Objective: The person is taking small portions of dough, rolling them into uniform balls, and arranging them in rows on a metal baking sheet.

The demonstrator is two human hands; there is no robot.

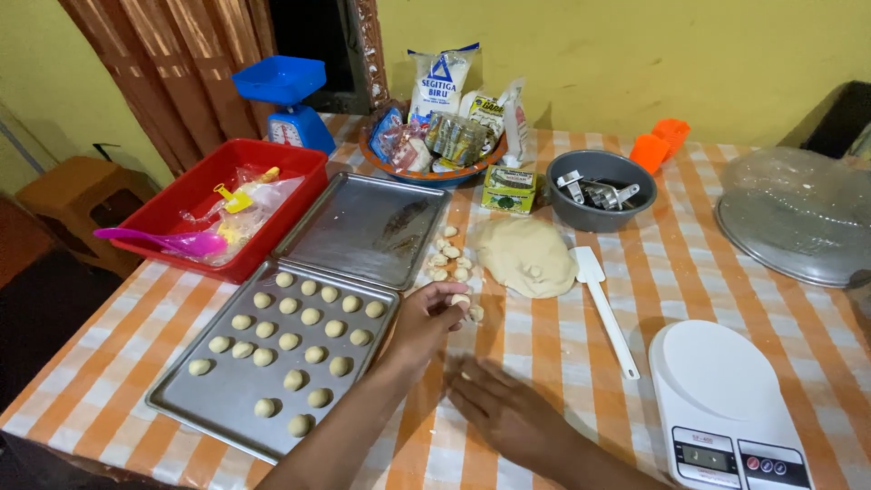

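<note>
Here, nearest us, our right hand (508, 413) lies flat and spread on the checked tabletop (544, 336), palm down, holding nothing. Just beyond it our left hand (431, 318) has its fingers pinched on a small dough ball (461, 299), beside the right edge of the near baking tray (181, 399), where rows of shaped balls (299, 340) already sit. Further on lie a cluster of loose dough pieces (449, 259) and the main dough lump (524, 256), with a white spatula (603, 308) beside it and an empty second tray (372, 227) behind. We judge we are mid-shaping; placing this ball seems to call for a free spot on the near tray.
</note>
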